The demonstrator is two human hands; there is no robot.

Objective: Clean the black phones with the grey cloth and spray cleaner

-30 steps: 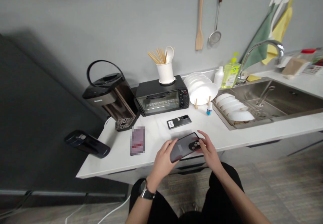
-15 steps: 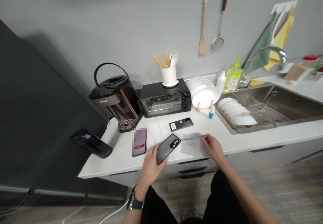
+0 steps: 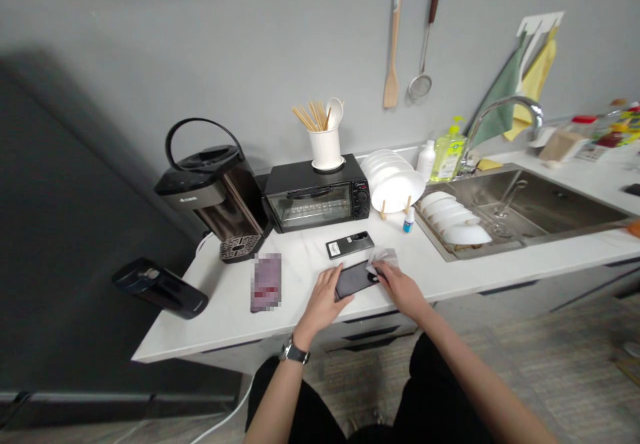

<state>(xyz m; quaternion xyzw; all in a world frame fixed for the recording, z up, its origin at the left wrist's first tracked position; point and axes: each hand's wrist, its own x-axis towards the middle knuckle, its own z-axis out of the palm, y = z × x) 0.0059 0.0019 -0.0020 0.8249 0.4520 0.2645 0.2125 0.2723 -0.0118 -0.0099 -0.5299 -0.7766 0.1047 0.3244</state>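
A dark grey smartphone (image 3: 353, 280), with its camera bump at the right end, lies at the counter's front part. My left hand (image 3: 323, 301) grips its left end, thumb at the near edge and fingers at the far edge. My right hand (image 3: 399, 289) pinches a thin, whitish wipe (image 3: 384, 257) against the camera end; its fingertips partly cover the lenses. Just behind lies a second dark phone (image 3: 349, 245) with a white label. To the left is a purplish phone (image 3: 267, 282), its face blurred out. A small white-and-blue bottle (image 3: 409, 220) stands behind my right hand.
A black toaster oven (image 3: 316, 197) stands at the back, carrying a white utensil holder (image 3: 326, 149). Left are a water dispenser (image 3: 215, 197) and a dark flask-like object (image 3: 160, 289) at the counter edge. White plates (image 3: 399, 189) and a sink (image 3: 540, 204) are right.
The smartphone has gone from tilted in my left hand to flat on the counter, slightly right. My right hand has brought the wipe left, up from the counter onto the camera end.
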